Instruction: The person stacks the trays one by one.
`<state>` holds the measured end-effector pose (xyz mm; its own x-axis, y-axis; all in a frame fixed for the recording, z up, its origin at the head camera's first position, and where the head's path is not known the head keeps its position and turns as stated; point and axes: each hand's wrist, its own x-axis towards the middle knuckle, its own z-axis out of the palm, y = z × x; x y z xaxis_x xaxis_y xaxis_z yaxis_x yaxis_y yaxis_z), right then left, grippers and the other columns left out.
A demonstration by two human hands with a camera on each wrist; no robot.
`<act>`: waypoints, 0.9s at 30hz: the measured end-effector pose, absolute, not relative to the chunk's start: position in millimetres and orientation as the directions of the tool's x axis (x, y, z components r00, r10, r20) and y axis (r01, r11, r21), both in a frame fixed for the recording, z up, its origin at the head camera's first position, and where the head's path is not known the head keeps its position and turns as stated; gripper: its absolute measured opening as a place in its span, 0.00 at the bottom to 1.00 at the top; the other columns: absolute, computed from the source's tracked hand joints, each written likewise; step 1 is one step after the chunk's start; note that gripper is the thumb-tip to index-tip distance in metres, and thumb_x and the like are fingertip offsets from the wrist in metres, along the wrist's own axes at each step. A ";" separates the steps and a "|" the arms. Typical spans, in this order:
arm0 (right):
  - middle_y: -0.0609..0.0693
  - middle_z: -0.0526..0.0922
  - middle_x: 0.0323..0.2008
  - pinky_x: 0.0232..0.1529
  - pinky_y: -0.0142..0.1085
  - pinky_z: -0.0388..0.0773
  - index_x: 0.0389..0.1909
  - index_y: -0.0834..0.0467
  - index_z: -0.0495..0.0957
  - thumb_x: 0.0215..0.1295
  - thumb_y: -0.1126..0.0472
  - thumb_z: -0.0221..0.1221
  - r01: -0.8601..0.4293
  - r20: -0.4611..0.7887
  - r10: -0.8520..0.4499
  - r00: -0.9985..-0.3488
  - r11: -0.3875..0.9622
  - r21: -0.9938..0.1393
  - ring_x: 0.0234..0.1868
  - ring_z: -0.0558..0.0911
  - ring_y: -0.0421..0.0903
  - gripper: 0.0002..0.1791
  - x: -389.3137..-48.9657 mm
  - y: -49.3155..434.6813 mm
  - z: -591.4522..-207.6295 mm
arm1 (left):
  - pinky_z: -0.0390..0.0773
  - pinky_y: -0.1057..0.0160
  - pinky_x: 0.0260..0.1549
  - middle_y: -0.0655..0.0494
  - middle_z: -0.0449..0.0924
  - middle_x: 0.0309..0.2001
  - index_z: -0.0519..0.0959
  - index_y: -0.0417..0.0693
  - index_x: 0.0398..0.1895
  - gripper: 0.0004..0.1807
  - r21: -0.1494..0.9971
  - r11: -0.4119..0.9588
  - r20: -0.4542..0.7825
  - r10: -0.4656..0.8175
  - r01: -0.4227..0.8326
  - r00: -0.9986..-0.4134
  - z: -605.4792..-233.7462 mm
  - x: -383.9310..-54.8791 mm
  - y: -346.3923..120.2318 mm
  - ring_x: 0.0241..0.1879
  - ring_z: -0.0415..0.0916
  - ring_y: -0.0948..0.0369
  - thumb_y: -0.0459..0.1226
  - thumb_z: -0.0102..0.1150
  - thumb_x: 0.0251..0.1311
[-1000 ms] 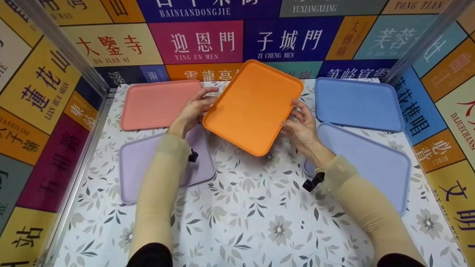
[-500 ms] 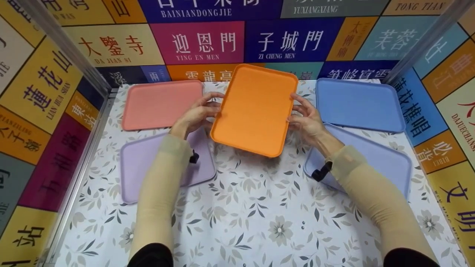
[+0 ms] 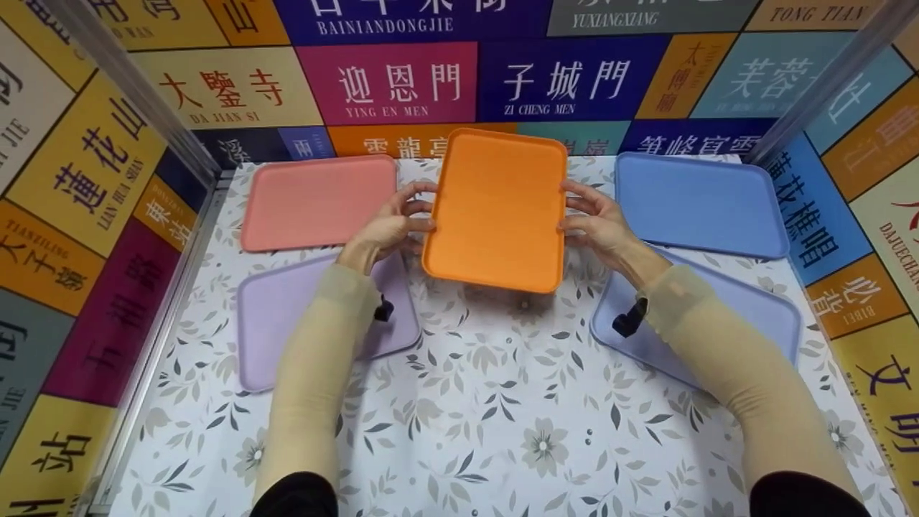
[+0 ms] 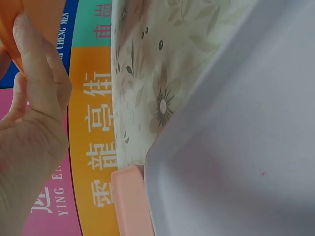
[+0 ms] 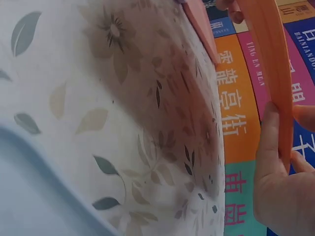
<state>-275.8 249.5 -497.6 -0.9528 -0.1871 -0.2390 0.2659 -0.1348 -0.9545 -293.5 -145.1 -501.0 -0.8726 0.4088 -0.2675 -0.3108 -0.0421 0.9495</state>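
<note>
An orange rectangular tray [image 3: 499, 212] is held up between both hands near the back of the table, its inner face toward the head camera. My left hand [image 3: 390, 226] grips its left long edge, and my right hand [image 3: 602, 224] grips the right one, thumbs on the rim. From the right wrist view the orange tray [image 5: 268, 59] appears edge-on, well above the cloth with its shadow beneath. Some fingers are hidden behind it. Below my left forearm lies a lilac tray [image 3: 280, 316]; a pale periwinkle tray [image 3: 747, 301] lies under my right forearm.
A pink tray [image 3: 309, 208] lies at the back left and a blue tray [image 3: 700, 205] at the back right. White floral cloth [image 3: 495, 402] covers the table. Printed panels with lettering [image 3: 402, 79] wall the back and both sides.
The orange tray has turned from a slant to nearly straight, its lower end swinging right and then rising slightly. Both hands keep hold; the right hand has shifted a little right.
</note>
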 end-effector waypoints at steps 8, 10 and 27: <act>0.50 0.80 0.59 0.45 0.35 0.94 0.86 0.62 0.64 0.71 0.82 0.64 0.256 -0.232 -0.246 -0.941 -0.066 -0.964 0.42 0.91 0.41 0.44 -287.4 252.6 -503.7 | 0.90 0.57 0.26 0.54 0.83 0.54 0.74 0.59 0.76 0.34 0.951 -0.074 -0.257 0.341 -0.299 -0.904 -511.7 -292.9 -140.7 0.41 0.88 0.57 0.23 0.66 0.72; 0.50 0.80 0.59 0.44 0.34 0.94 0.87 0.62 0.63 0.71 0.82 0.64 0.252 -0.236 -0.250 -0.939 -0.035 -0.967 0.42 0.91 0.40 0.45 -291.5 253.2 -508.0 | 0.92 0.56 0.30 0.53 0.83 0.55 0.73 0.59 0.77 0.35 0.952 -0.049 -0.272 0.327 -0.303 -0.905 -516.9 -293.0 -138.0 0.42 0.88 0.56 0.23 0.66 0.71; 0.58 0.77 0.67 0.36 0.28 0.87 0.85 0.59 0.68 0.62 0.82 0.59 0.285 -0.311 -0.111 -0.944 0.206 -0.936 0.42 0.85 0.37 0.48 -316.5 251.6 -542.1 | 0.95 0.54 0.42 0.48 0.75 0.58 0.76 0.52 0.78 0.39 0.910 0.302 -0.357 0.222 -0.284 -0.907 -534.3 -304.5 -106.0 0.49 0.80 0.54 0.20 0.68 0.66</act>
<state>-316.5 251.6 -542.1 -0.9438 -0.1111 -0.3113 0.2845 0.2065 -0.9362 -304.5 -106.0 -534.3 -0.9073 0.2223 -0.3569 -0.2839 0.3023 0.9100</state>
